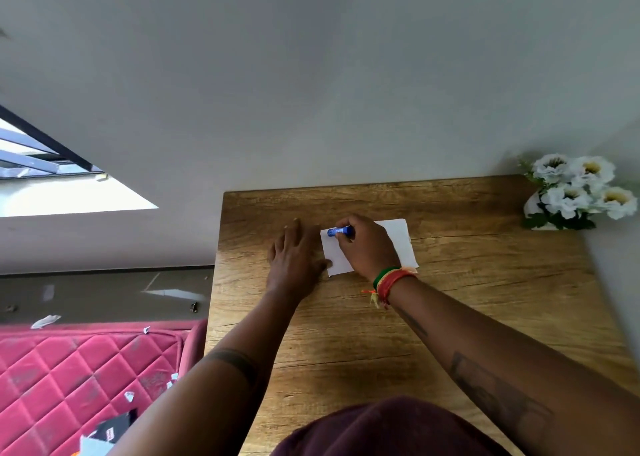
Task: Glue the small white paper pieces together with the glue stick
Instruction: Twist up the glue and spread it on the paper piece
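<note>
At the far left, a pink quilted mattress (pixel 79 369) is lying beside the worktop with paper scraps scattered on it. On the brown wood-grain worktop (pixel 467 299), you are pressing your left hand (pixel 294 258) flat, fingers spread and holding nothing, its thumb touching the left edge of the white rectangular paper sheet (pixel 403 244). Your right hand (pixel 367 244) is resting over the sheet, its grip wrapping closed around the small blue glue stick (pixel 337 231). The stick is lying nearly level, long axis running left-right, its tip pointing left and sticking out past your fingers over the paper's far left corner. White artificial flowers (pixel 581 189) are standing at the far right corner.
</note>
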A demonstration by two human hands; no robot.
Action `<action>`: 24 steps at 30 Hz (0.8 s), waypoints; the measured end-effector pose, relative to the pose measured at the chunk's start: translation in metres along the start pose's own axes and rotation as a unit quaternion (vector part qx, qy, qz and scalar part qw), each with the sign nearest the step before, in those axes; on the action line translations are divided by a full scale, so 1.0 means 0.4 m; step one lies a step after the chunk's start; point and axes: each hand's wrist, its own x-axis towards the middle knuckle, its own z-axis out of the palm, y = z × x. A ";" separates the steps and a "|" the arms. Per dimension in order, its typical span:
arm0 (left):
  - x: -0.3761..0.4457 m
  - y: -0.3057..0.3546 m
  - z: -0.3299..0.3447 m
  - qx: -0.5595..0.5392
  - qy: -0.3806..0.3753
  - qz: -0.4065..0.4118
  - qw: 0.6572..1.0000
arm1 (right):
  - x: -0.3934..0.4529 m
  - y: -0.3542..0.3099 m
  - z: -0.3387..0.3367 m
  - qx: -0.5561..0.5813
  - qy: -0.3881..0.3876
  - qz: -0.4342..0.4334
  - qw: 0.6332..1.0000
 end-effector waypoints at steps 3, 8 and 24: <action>0.002 -0.001 0.003 -0.001 0.000 -0.001 1.000 | 0.005 -0.001 0.004 -0.020 -0.010 -0.017 1.000; 0.005 -0.003 0.009 -0.002 -0.001 0.001 1.000 | 0.016 0.001 0.004 -0.047 -0.015 -0.019 0.999; -0.011 0.032 -0.009 0.104 -0.040 0.060 0.992 | -0.011 0.046 -0.069 -0.127 -0.004 -0.059 0.990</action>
